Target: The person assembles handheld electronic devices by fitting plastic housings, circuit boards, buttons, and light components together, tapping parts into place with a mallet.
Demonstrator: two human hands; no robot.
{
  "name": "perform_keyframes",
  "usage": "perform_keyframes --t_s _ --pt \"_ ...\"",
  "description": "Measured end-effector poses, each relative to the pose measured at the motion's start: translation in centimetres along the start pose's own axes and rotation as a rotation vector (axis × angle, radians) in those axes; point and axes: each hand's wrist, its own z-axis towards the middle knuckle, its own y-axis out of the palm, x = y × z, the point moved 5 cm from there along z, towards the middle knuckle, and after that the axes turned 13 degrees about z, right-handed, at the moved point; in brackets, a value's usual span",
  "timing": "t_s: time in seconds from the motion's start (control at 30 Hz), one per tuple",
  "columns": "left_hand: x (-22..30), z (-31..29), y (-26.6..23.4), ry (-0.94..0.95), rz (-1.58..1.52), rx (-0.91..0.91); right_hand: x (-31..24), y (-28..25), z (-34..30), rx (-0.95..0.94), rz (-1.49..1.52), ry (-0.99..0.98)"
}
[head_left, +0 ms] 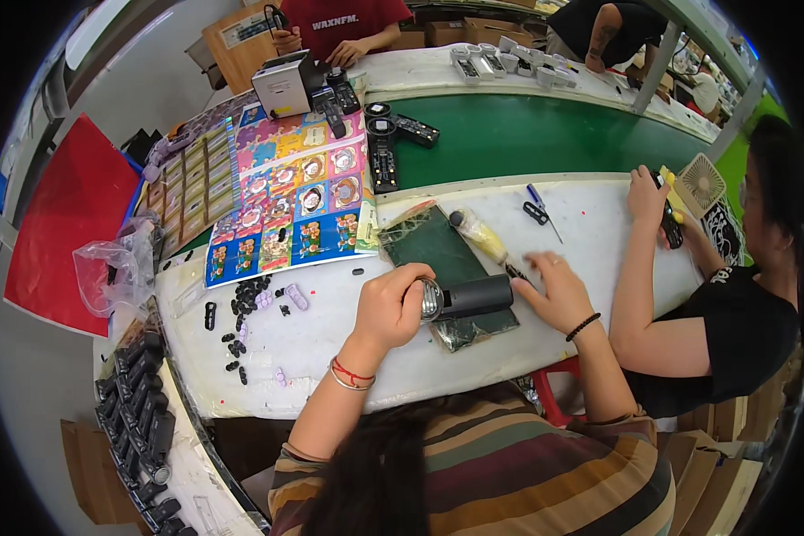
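Observation:
My left hand [391,305] is closed round the silver, round end of a black handheld device [478,297], which lies level above a dark green pad [429,246]. At the device's other end is my right hand [558,295], its thumb close to the black tip and its fingers apart from the thumb. Just beyond those fingers lies a yellowish squeeze bottle [481,236] with a dark narrow nozzle pointing toward them. Whether the right thumb touches the device I cannot tell. Farther right on the white table rests a screwdriver [545,213] beside a small black part [535,213].
Small black parts [241,308] and purple pieces [297,297] lie scattered on the left. Colourful printed sheets [304,205] cover the far left, with black device shells [382,156] beside them. A green belt [527,138] runs behind. At right, a co-worker's arm [643,286] rests on the table.

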Motion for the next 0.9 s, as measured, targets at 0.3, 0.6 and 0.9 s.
perform_keyframes --t_s 0.3,0.6,0.9 --pt "0.2 0.1 0.1 0.024 0.009 0.083 3.0 -0.1 -6.1 0.095 0.583 0.267" --pt "0.5 0.2 0.0 0.028 0.026 0.113 0.8 -1.8 -16.0 -0.052 0.119 0.240" --pt "0.8 -0.3 0.0 0.045 0.064 0.134 0.0 -2.0 -15.5 0.242 0.355 0.011"
